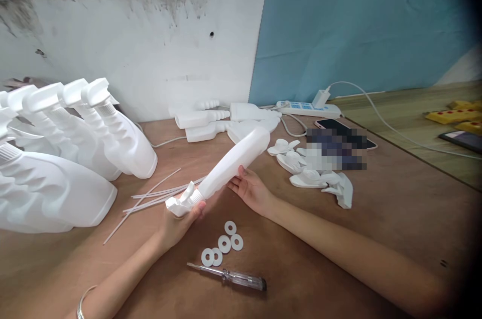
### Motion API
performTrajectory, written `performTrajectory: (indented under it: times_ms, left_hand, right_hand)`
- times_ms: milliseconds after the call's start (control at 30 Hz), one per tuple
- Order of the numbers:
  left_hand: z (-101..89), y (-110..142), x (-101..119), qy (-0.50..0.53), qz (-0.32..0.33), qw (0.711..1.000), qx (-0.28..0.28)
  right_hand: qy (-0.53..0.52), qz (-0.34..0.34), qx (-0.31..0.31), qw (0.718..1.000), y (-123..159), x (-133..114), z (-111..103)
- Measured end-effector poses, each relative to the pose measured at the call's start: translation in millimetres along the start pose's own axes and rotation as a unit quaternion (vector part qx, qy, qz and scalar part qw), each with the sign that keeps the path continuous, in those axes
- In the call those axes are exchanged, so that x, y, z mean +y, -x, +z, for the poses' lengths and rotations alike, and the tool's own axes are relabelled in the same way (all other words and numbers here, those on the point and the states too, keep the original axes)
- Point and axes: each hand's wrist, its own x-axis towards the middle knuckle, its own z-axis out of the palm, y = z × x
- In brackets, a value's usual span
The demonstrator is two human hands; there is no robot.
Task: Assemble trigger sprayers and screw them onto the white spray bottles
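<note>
A white spray bottle point(235, 163) is held tilted above the table, its base up and to the right. My left hand point(179, 223) is closed around the trigger spray head point(184, 200) at the lower end. Lower on the body side, my right hand point(250, 191) holds the bottle from below, with some fingers hidden behind it. Several thin white tubes point(150, 198) lie to the left of the bottle. Several white ring washers point(224, 244) rest on the table in front of my hands, beside a screwdriver point(243, 279) with a clear handle.
Spray bottles with heads fitted point(128, 140) stand at the left. Bottles without heads point(203, 118) lie by the wall. Loose white spray heads point(301, 166) are piled at the right, near a phone point(346, 133), a power strip point(309, 109) and a white cable point(380, 108).
</note>
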Motion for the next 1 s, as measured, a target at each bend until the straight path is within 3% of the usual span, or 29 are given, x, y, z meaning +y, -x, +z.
performTrajectory:
  times_ms: [167, 300, 367, 433, 500, 533, 567, 667, 700, 733, 767, 833, 1000]
  left_hand:
    - [-1.1, 1.8, -2.2, -0.070, 0.067, 0.995, 0.012]
    - [-0.9, 4.2, -1.2, -0.061, 0.053, 0.997, 0.016]
    - [-1.7, 4.6, 3.8, -0.047, 0.031, 0.998, 0.031]
    - [-3.8, 4.2, 12.9, -0.024, 0.013, 0.998, 0.057]
    - [-7.3, 3.4, 25.4, 0.012, 0.001, 0.997, 0.080]
    - [-9.3, 2.9, 32.5, 0.036, -0.005, 0.996, 0.085]
    - [-11.3, 2.5, 39.8, 0.061, -0.011, 0.994, 0.084]
    - [-15.9, 1.7, 61.0, 0.131, -0.053, 0.989, 0.049]
    - [-16.6, 1.8, 67.4, 0.150, -0.065, 0.986, 0.030]
    - [-16.8, 2.1, 73.3, 0.166, -0.070, 0.984, 0.008]
    - [-16.5, 2.7, 78.6, 0.179, -0.068, 0.982, -0.011]
    - [-15.3, 4.5, 87.5, 0.192, -0.053, 0.979, -0.038]
    - [-17.7, 10.8, 98.7, 0.147, -0.003, 0.988, -0.040]
  right_hand:
    - [0.016, -0.001, -0.004, 1.000, -1.5, 0.4, -2.3]
    - [0.045, -0.011, -0.016, 0.999, -0.9, -0.8, -0.4]
    - [0.106, -0.030, -0.047, 0.993, 2.3, 0.7, 2.3]
    - [0.216, -0.059, -0.101, 0.969, 8.0, 4.6, 5.1]
    - [0.365, -0.134, -0.137, 0.911, 14.8, 9.2, 7.3]
    - [0.447, -0.206, -0.130, 0.860, 17.9, 10.7, 8.2]
    - [0.517, -0.309, -0.113, 0.790, 20.3, 11.0, 9.3]
    - [0.611, -0.597, -0.096, 0.511, 22.3, 2.8, 17.3]
    - [0.625, -0.644, -0.091, 0.432, 21.5, -2.7, 22.6]
    - [0.640, -0.664, -0.073, 0.380, 20.4, -8.8, 29.2]
    - [0.659, -0.662, -0.048, 0.354, 19.2, -15.2, 36.9]
    - [0.685, -0.647, -0.029, 0.333, 16.7, -26.5, 52.8]
    - [0.670, -0.645, -0.101, 0.354, 12.6, -40.3, 76.3]
